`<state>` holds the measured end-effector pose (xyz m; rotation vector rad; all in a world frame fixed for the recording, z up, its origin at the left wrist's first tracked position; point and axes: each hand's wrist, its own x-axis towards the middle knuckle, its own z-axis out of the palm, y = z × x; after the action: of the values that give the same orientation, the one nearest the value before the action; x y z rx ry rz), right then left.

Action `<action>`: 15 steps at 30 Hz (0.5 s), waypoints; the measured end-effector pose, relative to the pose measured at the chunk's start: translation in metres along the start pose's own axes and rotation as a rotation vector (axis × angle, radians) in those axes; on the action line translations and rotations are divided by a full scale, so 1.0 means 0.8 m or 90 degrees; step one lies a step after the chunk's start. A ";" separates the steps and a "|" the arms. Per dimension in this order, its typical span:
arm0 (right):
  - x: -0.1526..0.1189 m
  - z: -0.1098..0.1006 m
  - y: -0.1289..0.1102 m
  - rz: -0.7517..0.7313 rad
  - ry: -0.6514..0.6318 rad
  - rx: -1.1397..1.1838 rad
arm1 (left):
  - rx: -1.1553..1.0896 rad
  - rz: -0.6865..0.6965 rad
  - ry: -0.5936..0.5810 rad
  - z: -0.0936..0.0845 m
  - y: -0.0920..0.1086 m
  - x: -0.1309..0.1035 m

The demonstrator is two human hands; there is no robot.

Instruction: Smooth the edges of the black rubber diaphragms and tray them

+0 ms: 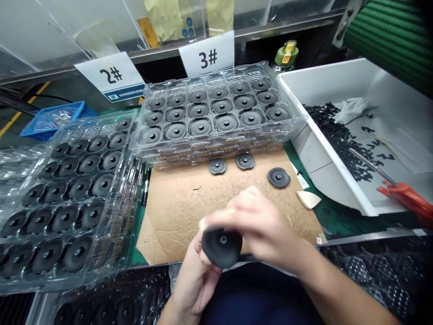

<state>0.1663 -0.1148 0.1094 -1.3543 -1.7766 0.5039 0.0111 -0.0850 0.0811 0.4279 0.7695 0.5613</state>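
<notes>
Your left grip point(199, 275) has the disc point(219, 255) by its rim, right grip point(262, 221) blurred, hold unclear; probably light, stiff, best rim-held.

Bare cardboard point(179, 203) lies open beyond the hands. Three loose black discs point(245, 161) dot its far side; stacked clear trays point(216, 131) block beyond them, a white bin's wall point(326, 144) to the right.
</notes>
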 end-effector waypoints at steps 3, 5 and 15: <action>-0.018 -0.005 0.036 0.244 0.050 0.017 | -0.074 -0.041 -0.054 -0.012 0.000 0.000; -0.039 0.001 0.052 0.327 0.045 0.033 | -0.128 -0.050 -0.109 -0.020 -0.001 0.001; -0.094 0.041 0.058 0.422 0.018 0.035 | -0.208 -0.074 -0.173 -0.028 0.001 0.011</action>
<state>0.1738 -0.1635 0.0291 -1.8924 -1.2476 0.8696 -0.0006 -0.0758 0.0626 0.1503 0.4274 0.4967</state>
